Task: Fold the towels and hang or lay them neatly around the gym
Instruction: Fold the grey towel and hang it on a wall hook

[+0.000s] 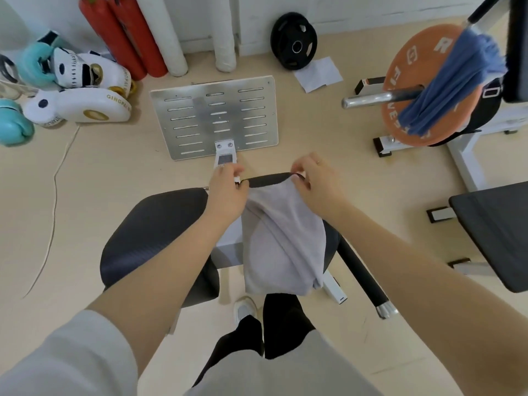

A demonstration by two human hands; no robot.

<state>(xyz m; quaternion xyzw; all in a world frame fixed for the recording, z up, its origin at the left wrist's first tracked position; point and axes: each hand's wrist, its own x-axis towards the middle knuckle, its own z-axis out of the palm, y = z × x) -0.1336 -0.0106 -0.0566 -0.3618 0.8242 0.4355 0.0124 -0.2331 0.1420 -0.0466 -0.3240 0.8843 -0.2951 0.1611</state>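
A: How should this drape be finished?

B: Draw both top corners level along the black padded bar (268,178), so the fold sits square.

A: And the grip?

B: The left hand (227,190) and right hand (317,182) each pinch the grey towel (281,238) at its top edge. It hangs over the bar, soft, pale and creased, its lower hem uneven.

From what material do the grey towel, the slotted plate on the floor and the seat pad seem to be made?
Grey towel: soft woven fabric, probably cotton terry or microfibre; matte, it drapes in loose folds.
Slotted plate: metal, likely brushed aluminium or steel; pale, dull sheen, clean-cut slots.
Seat pad: padding covered in black synthetic leather or vinyl, it seems; fine textured grain with slight gloss.
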